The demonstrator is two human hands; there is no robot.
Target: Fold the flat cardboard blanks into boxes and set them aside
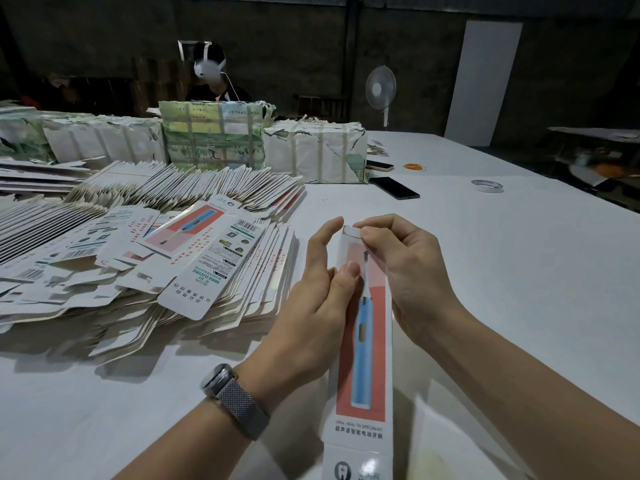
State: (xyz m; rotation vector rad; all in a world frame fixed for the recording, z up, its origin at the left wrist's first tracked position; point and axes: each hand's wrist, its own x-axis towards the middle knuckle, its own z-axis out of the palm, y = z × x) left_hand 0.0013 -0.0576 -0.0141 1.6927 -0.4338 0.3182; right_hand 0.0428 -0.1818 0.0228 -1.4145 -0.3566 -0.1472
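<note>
Box [362, 327] stands raised off the surface [502, 271] just right of the blank pile [145, 265], left hand [311, 299] gripping its side to steady it, right hand [405, 268] pinching the far-end flap, likely to tuck it.

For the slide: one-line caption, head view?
Both hands, left and right, fold a toothbrush box beside stacked flat blanks.

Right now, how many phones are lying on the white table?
2: a black phone lying flat beside the taped paper-wrapped bundle, and a brown-edged phone just behind it. Others may be hidden.
</note>
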